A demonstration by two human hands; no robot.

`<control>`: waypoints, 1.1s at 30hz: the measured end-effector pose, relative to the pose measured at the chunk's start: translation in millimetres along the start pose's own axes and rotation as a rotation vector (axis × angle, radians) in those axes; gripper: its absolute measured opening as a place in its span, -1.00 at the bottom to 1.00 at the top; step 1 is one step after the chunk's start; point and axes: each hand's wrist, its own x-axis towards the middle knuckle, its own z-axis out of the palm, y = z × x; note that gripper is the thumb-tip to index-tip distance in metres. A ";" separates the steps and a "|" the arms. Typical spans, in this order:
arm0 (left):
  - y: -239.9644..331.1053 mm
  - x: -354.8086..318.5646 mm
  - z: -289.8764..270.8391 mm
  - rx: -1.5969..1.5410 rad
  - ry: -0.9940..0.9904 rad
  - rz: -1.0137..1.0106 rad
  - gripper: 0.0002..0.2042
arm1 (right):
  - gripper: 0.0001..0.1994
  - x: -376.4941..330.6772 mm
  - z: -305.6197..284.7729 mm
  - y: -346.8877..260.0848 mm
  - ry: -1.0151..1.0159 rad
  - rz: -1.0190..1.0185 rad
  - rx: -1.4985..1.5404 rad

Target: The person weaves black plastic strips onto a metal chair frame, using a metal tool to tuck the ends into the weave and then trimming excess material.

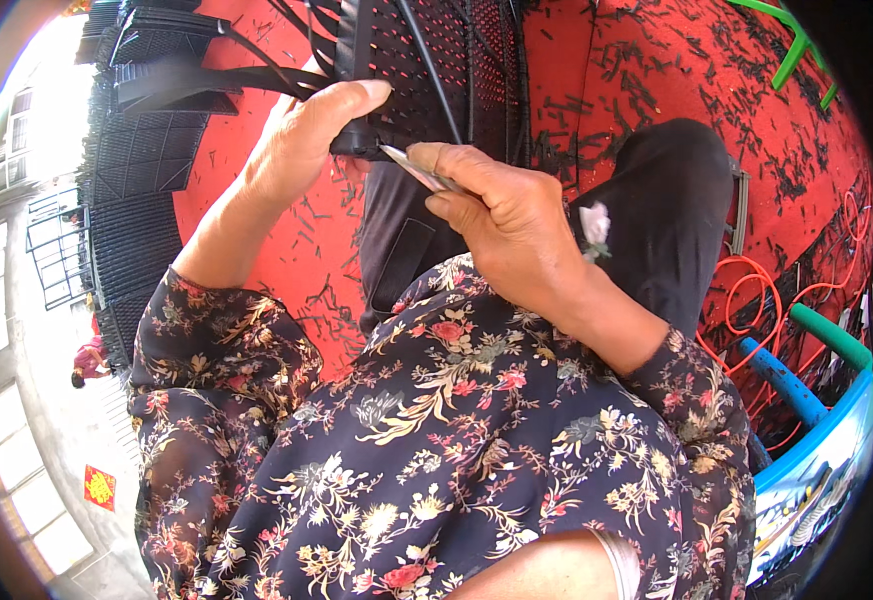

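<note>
A black woven panel (412,75) on a dark frame stands in front of me at the top of the view, with several loose black flat strips (232,85) trailing off to its left. My left hand (307,135) is closed round the near left corner of the frame, its thumb lying along the top. My right hand (512,215) pinches a thin, flat silver blade-like tool (419,170) between thumb and fingers. The tool's tip meets the frame's corner right beside my left hand. Its exact kind is hidden by my fingers.
Black strip offcuts (642,95) litter the red floor covering (287,330). Stacked black woven pieces (142,190) stand at left. On the right are a green stool (797,50), an orange hose (757,275) and a light-blue container (827,480). Another person (90,360) is far left.
</note>
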 end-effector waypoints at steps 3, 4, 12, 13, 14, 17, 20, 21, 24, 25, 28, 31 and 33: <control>-4.8 -0.2 4.5 -0.135 0.059 -0.034 -0.77 | -0.76 -3.2 4.0 2.9 -0.007 0.143 0.088; -13.6 -0.3 0.3 -0.089 0.018 0.055 -0.77 | -0.78 -4.0 3.6 1.4 -0.020 0.227 0.111; -39.8 -0.2 3.6 0.290 0.041 0.645 -0.52 | -0.87 16.3 -29.8 -1.1 -0.181 -0.159 -0.425; -36.9 -1.7 6.6 0.279 0.046 0.628 -0.51 | -0.87 20.3 -34.9 -5.2 -0.210 -0.204 -0.537; -36.8 -4.2 8.8 0.256 0.065 0.595 -0.54 | -0.86 23.9 -37.7 -7.5 -0.240 -0.250 -0.649; -33.0 -13.7 16.3 0.178 0.148 0.499 -0.66 | -0.85 22.8 -34.3 -6.3 -0.231 -0.324 -0.674; -24.7 -14.9 16.7 0.233 0.202 0.535 -0.73 | -0.84 16.7 -23.9 8.6 -0.138 -0.345 -0.481; -24.9 -15.0 16.4 0.204 0.202 0.537 -0.74 | -0.84 14.7 -17.4 13.9 -0.099 -0.349 -0.405; -23.1 -13.1 17.8 0.260 0.333 0.566 -0.79 | -0.79 14.4 -10.1 20.8 -0.103 -0.332 -0.306; -25.0 -15.4 19.1 0.132 0.309 0.464 -0.78 | -0.78 14.8 -11.3 20.1 -0.144 -0.310 -0.318; -26.8 -17.6 28.1 -0.251 0.262 0.137 -0.76 | -0.79 18.1 -18.0 24.0 -0.236 -0.353 -0.456; -31.1 -13.9 36.9 -0.586 0.090 -0.135 -0.74 | -0.80 26.4 -34.6 22.8 -0.367 -0.385 -0.627; -37.6 -12.9 46.5 -0.637 0.135 -0.174 -0.75 | -0.83 35.8 -47.3 16.9 -0.497 -0.422 -0.733</control>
